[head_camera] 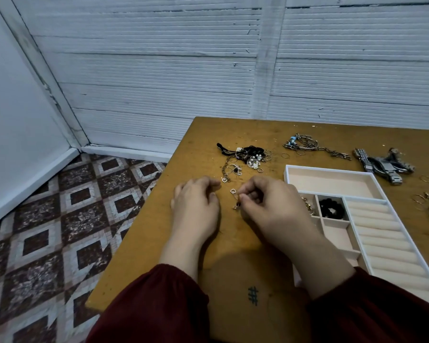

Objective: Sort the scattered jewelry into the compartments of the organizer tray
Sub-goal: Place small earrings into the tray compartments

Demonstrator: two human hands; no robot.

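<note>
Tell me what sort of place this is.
Probably a plain room at home, not a workshop: a patterned tile floor, white ribbed wall panels, and a worn wooden table holding scattered jewelry and an organizer tray.

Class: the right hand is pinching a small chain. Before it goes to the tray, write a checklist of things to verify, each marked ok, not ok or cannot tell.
1. Grip: the right hand pinches the small chain: ok.
2. Tangle: the small chain lies apart from the tangled pile: ok.
3. The left hand rests on the table, holding nothing: ok.
4. The tray lies just beside the right hand: ok.
5. Room: the tray's long back compartment looks bare: ok.
6. The small chain is lifted off the table: cannot tell.
</note>
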